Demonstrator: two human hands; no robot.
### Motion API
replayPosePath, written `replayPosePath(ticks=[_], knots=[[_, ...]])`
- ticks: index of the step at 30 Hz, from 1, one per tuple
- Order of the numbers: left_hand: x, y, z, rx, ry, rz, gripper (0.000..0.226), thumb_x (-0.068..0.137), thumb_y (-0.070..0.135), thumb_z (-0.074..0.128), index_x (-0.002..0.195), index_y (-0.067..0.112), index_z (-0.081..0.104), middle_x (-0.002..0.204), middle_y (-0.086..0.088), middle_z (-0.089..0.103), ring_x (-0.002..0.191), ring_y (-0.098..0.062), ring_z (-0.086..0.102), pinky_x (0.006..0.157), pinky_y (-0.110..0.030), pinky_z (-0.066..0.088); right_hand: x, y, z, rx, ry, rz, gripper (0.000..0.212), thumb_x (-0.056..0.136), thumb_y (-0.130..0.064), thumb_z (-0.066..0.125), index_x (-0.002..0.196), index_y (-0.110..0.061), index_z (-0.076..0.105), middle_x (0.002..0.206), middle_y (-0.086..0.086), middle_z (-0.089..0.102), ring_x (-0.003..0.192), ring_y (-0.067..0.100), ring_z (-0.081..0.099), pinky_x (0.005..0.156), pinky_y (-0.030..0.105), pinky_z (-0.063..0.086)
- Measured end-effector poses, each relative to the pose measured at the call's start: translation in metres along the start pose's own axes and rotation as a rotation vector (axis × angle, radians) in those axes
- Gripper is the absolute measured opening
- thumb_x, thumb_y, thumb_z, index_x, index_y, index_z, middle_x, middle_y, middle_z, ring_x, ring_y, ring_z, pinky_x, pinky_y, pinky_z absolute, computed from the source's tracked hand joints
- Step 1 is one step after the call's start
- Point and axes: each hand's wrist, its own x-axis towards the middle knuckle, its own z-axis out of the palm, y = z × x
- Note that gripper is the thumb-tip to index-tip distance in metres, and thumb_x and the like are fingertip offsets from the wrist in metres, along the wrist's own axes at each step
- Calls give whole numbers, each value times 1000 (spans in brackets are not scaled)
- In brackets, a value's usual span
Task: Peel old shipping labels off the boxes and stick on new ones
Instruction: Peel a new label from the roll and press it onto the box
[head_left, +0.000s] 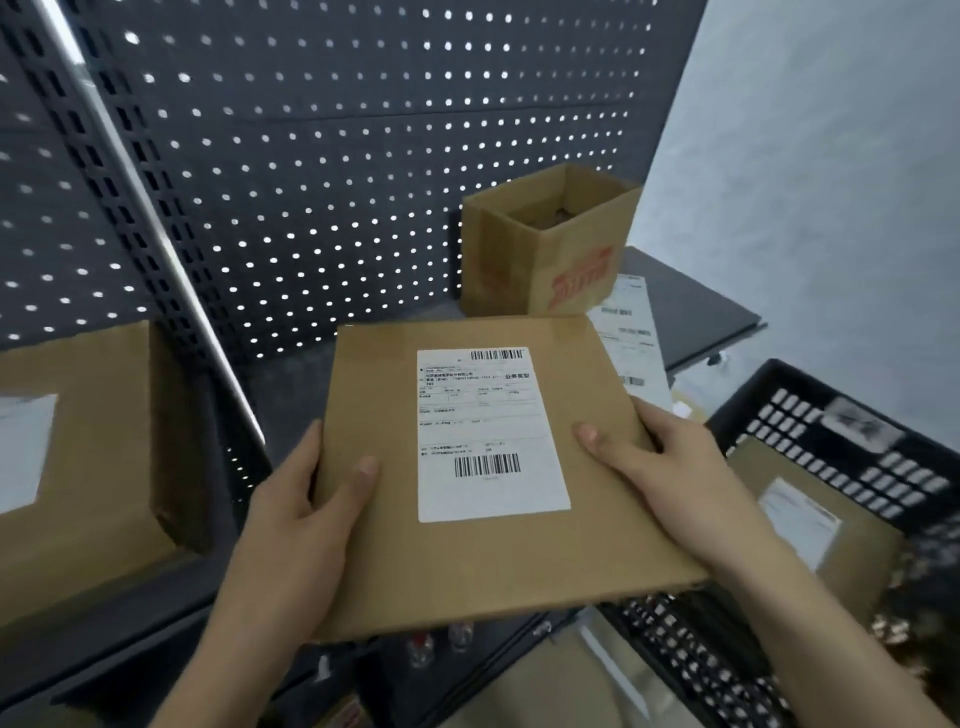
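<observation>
Flat cardboard box (467, 566) is held in mid-air in front of the pegboard (337, 156), top face up, carrying one white shipping label (488, 436) stuck flat. Left hand (301, 514) grips the left edge, right hand (660, 457) the right edge; both thumbs lie on top, fingers curled round the sides. Behind stands an open box (561, 260) beside loose label sheets (628, 332). A black crate (831, 415) at right holds another labelled box (810, 530).
</observation>
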Motion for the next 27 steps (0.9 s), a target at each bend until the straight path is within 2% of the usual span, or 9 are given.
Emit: replayPosePath(ticks=[4, 8, 10, 13, 17, 21, 25, 27], knots=[[-8, 9, 25, -12, -105, 52, 30, 94, 26, 56, 88, 55, 51, 75, 42, 62, 69, 13, 63, 64, -19, 42, -32, 6, -32, 0, 112, 6, 21, 89, -33, 67, 110, -30, 67, 91, -11, 76, 75, 9, 73, 58, 16, 52], [-2, 14, 72, 1, -249, 85, 29, 95, 24, 56, 97, 53, 55, 86, 38, 66, 77, 13, 64, 67, -15, 45, -53, 19, -74, 13, 233, 46, 21, 90, -34, 67, 111, -31, 66, 93, -11, 76, 78, 12, 74, 64, 28, 56], [4, 15, 103, -2, -322, 92, 29, 95, 22, 56, 105, 49, 58, 92, 34, 67, 81, 11, 64, 66, -12, 43, -61, 29, -98, 22, 307, 66, 19, 89, -34, 67, 109, -33, 66, 92, -11, 76, 76, 11, 74, 62, 26, 56], [14, 18, 155, 17, -425, 118, 33, 95, 22, 57, 121, 43, 59, 101, 27, 70, 87, 8, 66, 73, -19, 44, -70, 48, -138, 52, 424, 90, 18, 89, -32, 68, 108, -33, 66, 90, -12, 76, 74, 10, 73, 55, 19, 53], [29, 17, 233, 51, -543, 110, 34, 95, 30, 58, 122, 50, 53, 107, 28, 67, 94, 5, 64, 78, -23, 47, -75, 80, -190, 75, 578, 135, 21, 88, -32, 69, 109, -32, 67, 93, -12, 75, 78, 10, 73, 62, 26, 54], [46, 10, 309, 110, -663, 137, 32, 96, 27, 57, 120, 49, 53, 103, 26, 67, 87, 11, 63, 70, -11, 47, -70, 121, -234, 78, 698, 173, 23, 87, -36, 71, 110, -32, 66, 95, -14, 75, 80, 6, 72, 63, 23, 53], [65, -3, 369, 175, -762, 153, 27, 97, 27, 56, 119, 42, 58, 103, 23, 70, 90, 1, 68, 79, -28, 53, -57, 159, -263, 74, 792, 228, 26, 86, -40, 70, 111, -34, 64, 99, -15, 74, 81, 3, 71, 65, 23, 53], [77, -10, 392, 174, -814, 138, 26, 98, 26, 55, 119, 41, 57, 103, 23, 70, 88, 2, 68, 75, -23, 54, -49, 177, -270, 59, 840, 257, 29, 86, -43, 70, 112, -35, 64, 102, -14, 72, 85, 3, 70, 71, 29, 57]])
